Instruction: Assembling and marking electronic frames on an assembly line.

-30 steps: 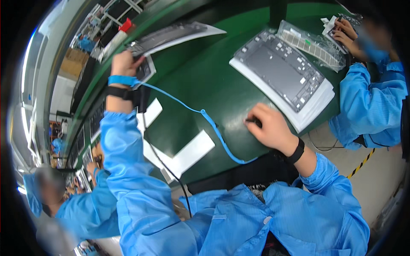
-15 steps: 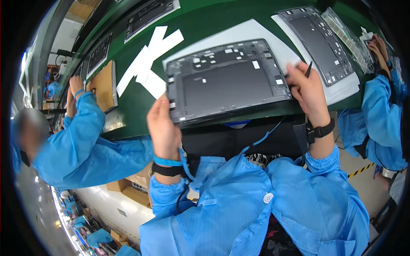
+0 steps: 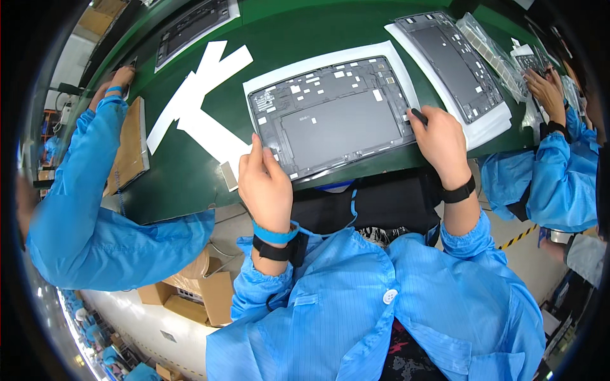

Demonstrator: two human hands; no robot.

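Observation:
A dark grey laptop cover point(image 3: 340, 124), dotted with small white and silver pads, lies on white sheets point(image 3: 406, 76) at the front of the green table. My left hand point(image 3: 265, 190) pinches its near left corner between thumb and fingers. At the right edge, my right hand point(image 3: 441, 143) is closed round a slim black pen-like tool point(image 3: 419, 116). The right fingertips are close against the cover's rim; the tool's far end is hidden in the hand.
White paper strips point(image 3: 200, 95) lie left of the cover. A second cover point(image 3: 448, 63) rests on sheets at the right, beside a clear plastic tray point(image 3: 492, 54). Another cover point(image 3: 194, 28) is at the far left. Co-workers' arms point(image 3: 95, 152) reach in from both sides, near a brown board point(image 3: 133, 146).
The cover, tilted up in my hands before, now lies flatter on the white sheets. My right hand has come down and in against its right edge. The left co-worker's arm has reached farther forward.

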